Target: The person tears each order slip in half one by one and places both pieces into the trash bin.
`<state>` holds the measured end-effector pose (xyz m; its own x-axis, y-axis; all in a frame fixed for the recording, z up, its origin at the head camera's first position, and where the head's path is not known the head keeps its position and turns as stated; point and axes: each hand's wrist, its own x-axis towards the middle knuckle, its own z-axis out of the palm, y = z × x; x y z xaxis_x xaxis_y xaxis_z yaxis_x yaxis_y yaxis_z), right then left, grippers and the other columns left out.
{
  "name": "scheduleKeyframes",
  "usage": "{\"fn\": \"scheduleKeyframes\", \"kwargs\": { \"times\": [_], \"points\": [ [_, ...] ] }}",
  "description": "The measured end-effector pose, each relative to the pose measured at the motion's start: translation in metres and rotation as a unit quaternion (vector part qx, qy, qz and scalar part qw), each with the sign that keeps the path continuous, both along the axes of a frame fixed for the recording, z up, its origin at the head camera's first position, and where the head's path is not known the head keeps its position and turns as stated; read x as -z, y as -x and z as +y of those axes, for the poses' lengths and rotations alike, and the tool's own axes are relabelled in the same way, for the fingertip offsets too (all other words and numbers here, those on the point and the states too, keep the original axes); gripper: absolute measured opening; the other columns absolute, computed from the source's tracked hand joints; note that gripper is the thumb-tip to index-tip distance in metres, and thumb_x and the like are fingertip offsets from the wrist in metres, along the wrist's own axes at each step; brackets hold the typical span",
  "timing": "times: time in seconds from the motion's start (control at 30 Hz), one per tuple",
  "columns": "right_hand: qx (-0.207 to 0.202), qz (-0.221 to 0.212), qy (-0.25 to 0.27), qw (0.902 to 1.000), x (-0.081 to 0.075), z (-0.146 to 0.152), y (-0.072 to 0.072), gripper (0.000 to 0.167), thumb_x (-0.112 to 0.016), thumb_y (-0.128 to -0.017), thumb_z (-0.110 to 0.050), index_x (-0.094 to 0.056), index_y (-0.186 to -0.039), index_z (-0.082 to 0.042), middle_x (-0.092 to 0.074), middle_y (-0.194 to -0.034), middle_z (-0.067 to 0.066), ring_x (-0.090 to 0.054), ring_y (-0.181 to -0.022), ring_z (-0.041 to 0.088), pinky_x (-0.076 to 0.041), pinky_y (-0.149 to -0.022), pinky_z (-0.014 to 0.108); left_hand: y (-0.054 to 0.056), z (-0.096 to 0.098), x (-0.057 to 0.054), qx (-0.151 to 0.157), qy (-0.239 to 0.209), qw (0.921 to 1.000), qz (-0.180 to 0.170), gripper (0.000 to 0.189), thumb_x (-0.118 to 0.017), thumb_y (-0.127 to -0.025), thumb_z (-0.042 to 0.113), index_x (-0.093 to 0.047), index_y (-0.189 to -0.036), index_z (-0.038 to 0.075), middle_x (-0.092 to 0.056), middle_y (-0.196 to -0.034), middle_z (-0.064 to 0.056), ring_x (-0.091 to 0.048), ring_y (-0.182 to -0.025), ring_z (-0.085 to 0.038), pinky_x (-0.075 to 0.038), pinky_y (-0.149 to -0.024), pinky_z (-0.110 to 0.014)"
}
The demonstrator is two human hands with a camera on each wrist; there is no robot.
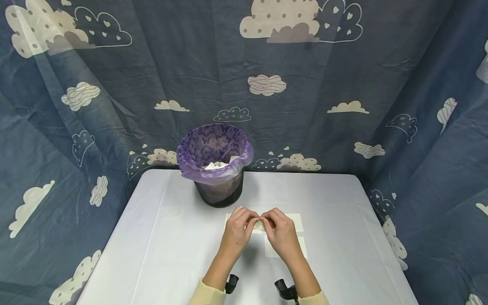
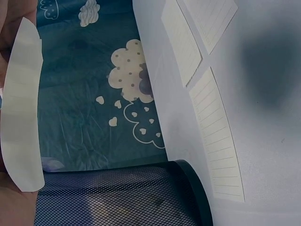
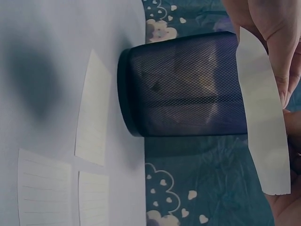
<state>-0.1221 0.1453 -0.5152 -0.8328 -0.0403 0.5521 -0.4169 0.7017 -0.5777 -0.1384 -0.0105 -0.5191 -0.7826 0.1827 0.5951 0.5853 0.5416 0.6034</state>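
Note:
Both hands are raised over the table, with fingertips meeting at the top edge of a strip-like piece of paper point(image 2: 21, 108). My left hand point(image 1: 238, 232) pinches it between thumb and fingers, and so does my right hand point(image 1: 281, 234) just beside. In the right wrist view the paper point(image 3: 264, 115) hangs below the fingers, pale and slightly curved. Under the hands lie lined paper slips on the table, one slip point(image 1: 296, 222) at the back right and another slip point(image 1: 272, 250) nearer the front. The left wrist view shows a further lined slip point(image 2: 218, 141).
A black mesh wastebasket point(image 1: 219, 192) stands behind the hands, to the left. Its purple bag point(image 1: 190, 163) folds over the rim, and white paper scraps point(image 1: 215, 165) lie inside. The white table point(image 1: 167, 237) ends at a cloud-patterned dark blue curtain point(image 1: 198, 63).

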Motion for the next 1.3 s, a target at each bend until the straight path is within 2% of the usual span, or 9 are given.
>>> {"fn": "scheduleKeyframes", "kwargs": {
  "times": [0.2,0.53,0.83,1.3],
  "points": [
    [0.002,0.0,0.006,1.0,-0.0003,-0.0005,0.0,0.013,-0.083,-0.089,0.0,-0.074,-0.086,-0.009,-0.064,-0.078,-0.005,-0.047,-0.066,0.001,-0.046,-0.056,0.019,-0.0012,0.0006,-0.0008,-0.002,0.0,0.9999,-0.012,0.005,-0.08,-0.092,0.011,-0.075,-0.09,0.012,-0.07,-0.083,0.002,-0.056,-0.079,-0.009,-0.05,-0.065,-0.018],
    [0.012,-0.026,0.028,0.9992,-0.0022,-0.002,-0.0005,0.011,-0.082,-0.09,-0.002,-0.075,-0.084,-0.008,-0.066,-0.075,-0.003,-0.047,-0.063,0.001,-0.045,-0.054,0.019,-0.0025,0.0006,-0.0014,-0.007,0.0,0.9997,-0.023,0.005,-0.079,-0.093,0.013,-0.076,-0.09,0.012,-0.071,-0.083,0.003,-0.056,-0.079,-0.008,-0.05,-0.065,-0.019],
    [0.018,-0.064,0.066,0.9956,-0.0018,-0.0024,-0.0002,0.01,-0.082,-0.091,-0.003,-0.076,-0.084,-0.009,-0.069,-0.076,-0.003,-0.049,-0.064,0.002,-0.047,-0.056,0.02,-0.0031,-0.0002,-0.0006,-0.004,-0.002,1.0,-0.004,0.005,-0.079,-0.093,0.013,-0.076,-0.09,0.012,-0.071,-0.082,0.003,-0.054,-0.077,-0.008,-0.048,-0.065,-0.018],
    [0.025,-0.092,0.107,0.9896,-0.004,-0.0037,0.0008,0.009,-0.082,-0.091,-0.005,-0.078,-0.084,-0.008,-0.073,-0.077,0.0,-0.053,-0.065,0.004,-0.049,-0.059,0.02,-0.0036,0.0005,-0.002,-0.014,-0.005,0.9999,-0.009,0.004,-0.08,-0.093,0.013,-0.077,-0.09,0.012,-0.072,-0.084,0.003,-0.054,-0.077,-0.008,-0.048,-0.064,-0.019]
  ]
}}
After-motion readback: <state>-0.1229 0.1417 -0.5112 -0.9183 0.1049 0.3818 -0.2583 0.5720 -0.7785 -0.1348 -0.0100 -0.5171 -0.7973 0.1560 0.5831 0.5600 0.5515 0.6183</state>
